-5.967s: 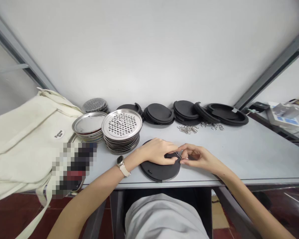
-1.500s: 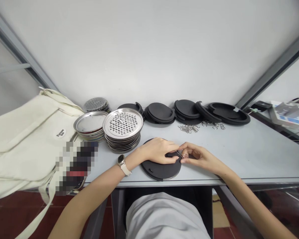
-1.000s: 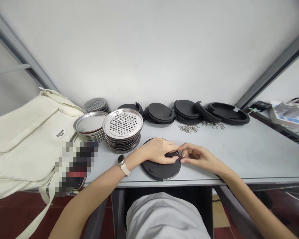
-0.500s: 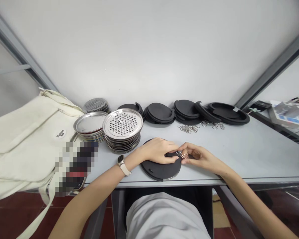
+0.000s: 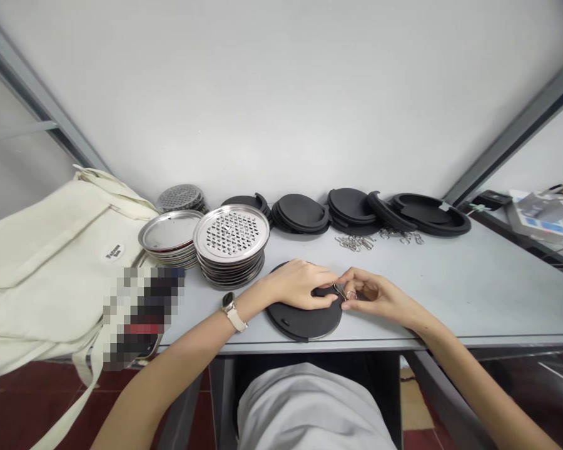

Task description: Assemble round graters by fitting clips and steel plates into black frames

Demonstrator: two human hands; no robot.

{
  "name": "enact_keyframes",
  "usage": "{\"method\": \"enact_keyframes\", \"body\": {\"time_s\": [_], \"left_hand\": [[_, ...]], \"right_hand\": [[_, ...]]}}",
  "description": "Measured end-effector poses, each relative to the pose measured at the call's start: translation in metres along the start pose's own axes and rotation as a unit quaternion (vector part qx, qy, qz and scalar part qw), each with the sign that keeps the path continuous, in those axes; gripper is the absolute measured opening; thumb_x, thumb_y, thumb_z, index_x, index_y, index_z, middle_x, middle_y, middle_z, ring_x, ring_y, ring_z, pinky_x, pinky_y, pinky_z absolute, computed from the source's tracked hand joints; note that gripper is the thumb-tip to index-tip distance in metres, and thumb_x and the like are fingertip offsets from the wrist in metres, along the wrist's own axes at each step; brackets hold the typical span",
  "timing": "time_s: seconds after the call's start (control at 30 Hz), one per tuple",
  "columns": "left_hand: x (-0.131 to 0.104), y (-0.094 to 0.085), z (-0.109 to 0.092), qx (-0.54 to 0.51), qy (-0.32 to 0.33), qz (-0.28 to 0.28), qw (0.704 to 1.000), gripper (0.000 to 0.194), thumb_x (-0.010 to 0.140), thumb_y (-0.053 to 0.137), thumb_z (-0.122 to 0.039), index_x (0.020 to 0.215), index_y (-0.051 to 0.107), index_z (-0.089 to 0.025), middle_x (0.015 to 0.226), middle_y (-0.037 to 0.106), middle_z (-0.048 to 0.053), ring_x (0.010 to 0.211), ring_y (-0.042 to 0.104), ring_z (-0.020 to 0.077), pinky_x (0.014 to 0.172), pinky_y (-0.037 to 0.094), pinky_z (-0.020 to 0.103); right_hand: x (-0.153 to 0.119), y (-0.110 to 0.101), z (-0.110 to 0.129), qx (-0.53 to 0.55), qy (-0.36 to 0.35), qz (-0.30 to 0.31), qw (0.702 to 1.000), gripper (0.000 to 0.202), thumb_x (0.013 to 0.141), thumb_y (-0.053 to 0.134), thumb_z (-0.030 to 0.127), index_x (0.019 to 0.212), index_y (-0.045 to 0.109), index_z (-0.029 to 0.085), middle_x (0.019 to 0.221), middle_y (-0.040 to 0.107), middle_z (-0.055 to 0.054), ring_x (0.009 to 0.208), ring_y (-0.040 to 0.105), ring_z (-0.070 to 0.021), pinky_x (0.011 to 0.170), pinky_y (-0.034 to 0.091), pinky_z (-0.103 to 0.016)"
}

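Observation:
A round black disc [image 5: 304, 323] lies flat near the table's front edge, with a strip of metal rim showing at its lower right. Over its upper part rests my left hand [image 5: 303, 284], thumb and fingers closed around the disc's right side. My right hand [image 5: 368, 294] pinches a small metal clasp with a ring [image 5: 351, 295] at that same edge, close to the left fingertips. Where the clasp meets the disc is too small to make out.
Behind stand stacks of round metal graters [image 5: 231, 234], metal plates [image 5: 171, 231] and black discs [image 5: 300, 212]. Loose metal clasps [image 5: 355, 242] lie before the black stacks. A cream bag [image 5: 51, 262] covers the left side; a black ring-shaped piece [image 5: 460, 222] is at right.
The metal clasp between my right fingers has turned slightly, and its ring shows more clearly. Both hands stay nearly in place.

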State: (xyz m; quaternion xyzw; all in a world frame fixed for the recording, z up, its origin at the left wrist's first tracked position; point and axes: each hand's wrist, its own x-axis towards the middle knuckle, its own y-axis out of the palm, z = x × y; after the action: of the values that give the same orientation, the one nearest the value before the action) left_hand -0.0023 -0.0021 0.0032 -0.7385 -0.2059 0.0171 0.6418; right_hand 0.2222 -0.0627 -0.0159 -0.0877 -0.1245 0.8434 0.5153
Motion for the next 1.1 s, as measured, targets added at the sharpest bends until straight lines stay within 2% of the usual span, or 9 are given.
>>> {"method": "enact_keyframes", "body": {"time_s": [0.23, 0.63, 1.1], "left_hand": [[-0.0002, 0.0029, 0.0017, 0.007, 0.012, -0.016, 1.000, 0.016, 0.090, 0.053, -0.035, 0.086, 0.057, -0.020, 0.079, 0.062, -0.001, 0.065, 0.056, 0.0131, 0.052, 0.027, 0.029], [0.0003, 0.0029, 0.0015, 0.013, 0.006, -0.008, 1.000, 0.016, 0.089, 0.054, -0.035, 0.090, 0.058, -0.020, 0.078, 0.062, -0.001, 0.065, 0.058, 0.0137, 0.053, 0.031, 0.029], [0.0003, 0.0025, 0.0014, -0.001, 0.006, -0.008, 1.000, 0.015, 0.088, 0.055, -0.035, 0.086, 0.057, -0.020, 0.078, 0.062, -0.001, 0.066, 0.057, 0.0133, 0.054, 0.032, 0.029]], "right_hand": [[-0.0013, 0.0003, 0.0010, -0.017, 0.005, -0.006, 1.000, 0.036, 0.078, 0.075, 0.042, 0.101, 0.058, 0.021, 0.075, 0.054, 0.002, 0.072, 0.054, -0.0151, 0.069, 0.045, -0.028], [0.0004, 0.0002, 0.0006, -0.019, 0.008, -0.017, 1.000, 0.039, 0.075, 0.076, 0.048, 0.101, 0.065, 0.022, 0.080, 0.060, -0.001, 0.079, 0.059, -0.0184, 0.076, 0.049, -0.032], [0.0007, -0.0006, -0.0046, -0.002, -0.001, -0.009, 1.000, 0.037, 0.073, 0.079, 0.044, 0.096, 0.060, 0.021, 0.081, 0.062, 0.000, 0.078, 0.060, -0.0180, 0.075, 0.048, -0.031]]}}
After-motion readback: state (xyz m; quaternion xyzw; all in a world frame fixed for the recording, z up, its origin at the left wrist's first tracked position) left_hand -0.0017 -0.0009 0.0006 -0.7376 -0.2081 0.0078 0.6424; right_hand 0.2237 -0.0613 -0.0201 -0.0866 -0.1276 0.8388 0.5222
